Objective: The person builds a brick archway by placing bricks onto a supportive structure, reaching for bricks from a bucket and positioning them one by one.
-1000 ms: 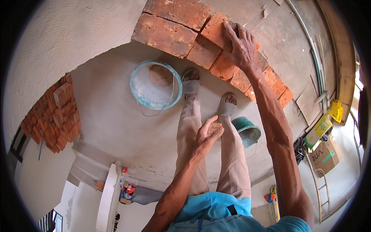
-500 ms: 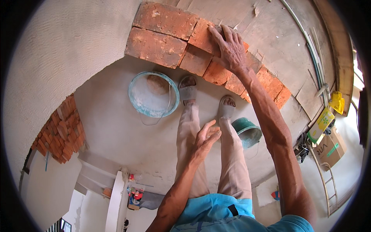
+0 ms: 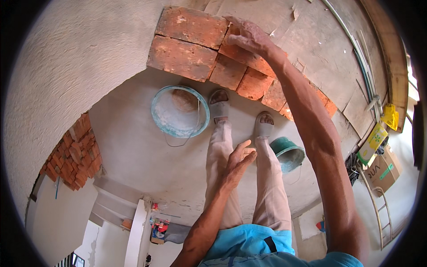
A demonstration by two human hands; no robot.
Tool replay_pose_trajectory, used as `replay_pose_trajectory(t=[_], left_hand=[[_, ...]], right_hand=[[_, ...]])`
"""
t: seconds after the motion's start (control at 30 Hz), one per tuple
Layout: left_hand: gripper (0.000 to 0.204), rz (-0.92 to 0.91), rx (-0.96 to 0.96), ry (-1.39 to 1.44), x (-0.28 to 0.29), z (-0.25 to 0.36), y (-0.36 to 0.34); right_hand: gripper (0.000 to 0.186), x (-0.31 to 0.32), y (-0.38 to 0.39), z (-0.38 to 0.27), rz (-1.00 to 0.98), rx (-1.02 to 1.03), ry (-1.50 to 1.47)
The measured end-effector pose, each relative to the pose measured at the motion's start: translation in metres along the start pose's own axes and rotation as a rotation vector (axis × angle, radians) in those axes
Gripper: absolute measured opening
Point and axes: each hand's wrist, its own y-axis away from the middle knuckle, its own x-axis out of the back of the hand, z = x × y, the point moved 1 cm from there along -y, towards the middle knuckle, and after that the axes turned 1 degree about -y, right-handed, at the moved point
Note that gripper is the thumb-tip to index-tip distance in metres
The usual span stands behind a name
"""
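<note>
Over the row of orange-red bricks (image 3: pixel 181 58) at the far side, my right hand (image 3: pixel 252 38) is stretched out, thumb apart from the fingers and nothing in its grasp. Beneath and beside it lies a brick (image 3: pixel 242 54); whether the hand touches it I cannot tell. Two large bricks at the row's left end lie against a rough plastered wall (image 3: pixel 89 58). My left hand (image 3: pixel 239 162) hangs in front of my legs, loosely bent, with its thumb apart and nothing held.
A large round teal-rimmed tub (image 3: pixel 180 133) stands on the floor left of my feet, a smaller green bucket (image 3: pixel 284 147) to the right. A pile of bricks (image 3: pixel 73 153) lies at the left. Pipes (image 3: pixel 356 49), a cardboard box (image 3: pixel 384 169) and a ladder (image 3: pixel 378 209) are at the right.
My right hand has moved left along the bricks, its fingers now pointing toward the large bricks at the left end. My left hand stays nearly in place. The view has shifted slightly.
</note>
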Motion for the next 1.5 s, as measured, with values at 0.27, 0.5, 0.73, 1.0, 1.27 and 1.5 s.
replay_pose_trajectory(t=[0.27,0.5,0.73,1.0,1.27,1.5], left_hand=[[0.086,-0.047,0.005,-0.025,-0.001,-0.001,-0.003],[0.083,-0.022,-0.014,-0.008,0.001,0.0,-0.003],[0.082,-0.003,0.018,0.022,0.007,-0.002,-0.002],[0.083,0.001,0.008,-0.059,0.012,-0.011,-0.005],[0.09,-0.042,0.009,-0.155,0.012,-0.011,-0.003],[0.083,0.016,-0.015,-0.308,0.002,-0.011,0.0]], right_hand=[[0.064,-0.015,0.0,0.007,0.06,0.055,0.184],[0.07,-0.012,0.005,0.013,0.093,0.104,0.303],[0.078,0.004,0.074,-0.004,0.371,-0.024,0.446],[0.062,0.009,0.205,0.007,0.554,-0.498,0.012],[0.056,-0.062,0.378,-0.022,0.314,-0.821,-0.378],[0.052,-0.089,0.43,-0.044,0.129,-0.955,-0.498]])
